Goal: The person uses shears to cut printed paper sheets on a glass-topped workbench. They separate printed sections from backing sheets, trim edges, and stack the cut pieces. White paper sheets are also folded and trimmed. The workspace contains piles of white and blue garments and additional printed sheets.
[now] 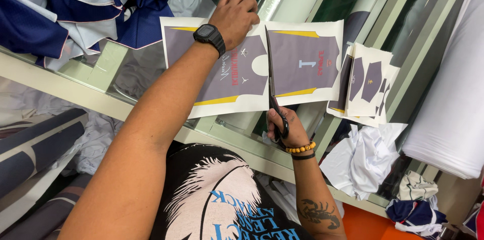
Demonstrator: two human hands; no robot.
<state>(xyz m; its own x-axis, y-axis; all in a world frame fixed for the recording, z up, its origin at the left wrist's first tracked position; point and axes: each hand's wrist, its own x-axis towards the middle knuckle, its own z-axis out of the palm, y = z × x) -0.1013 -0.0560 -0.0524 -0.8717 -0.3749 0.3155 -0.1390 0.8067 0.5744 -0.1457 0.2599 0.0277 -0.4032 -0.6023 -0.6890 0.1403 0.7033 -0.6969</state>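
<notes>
- Our left hand [236, 16] presses flat on the printed sheet [252, 66] at 12 o'clock, fingers curled, on the glass table [151, 63].
- Our right hand [283, 126] clenches the scissors [272, 86], blades slicing the sheet's middle.

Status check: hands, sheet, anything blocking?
Left hand flat on printed sheet. Right hand gripping scissors, blades running up the sheet's middle. Nothing blocking.

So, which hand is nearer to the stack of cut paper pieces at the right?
The right hand. It holds the scissors just left of and below the stack. The left hand presses the printed sheet farther left.
</notes>
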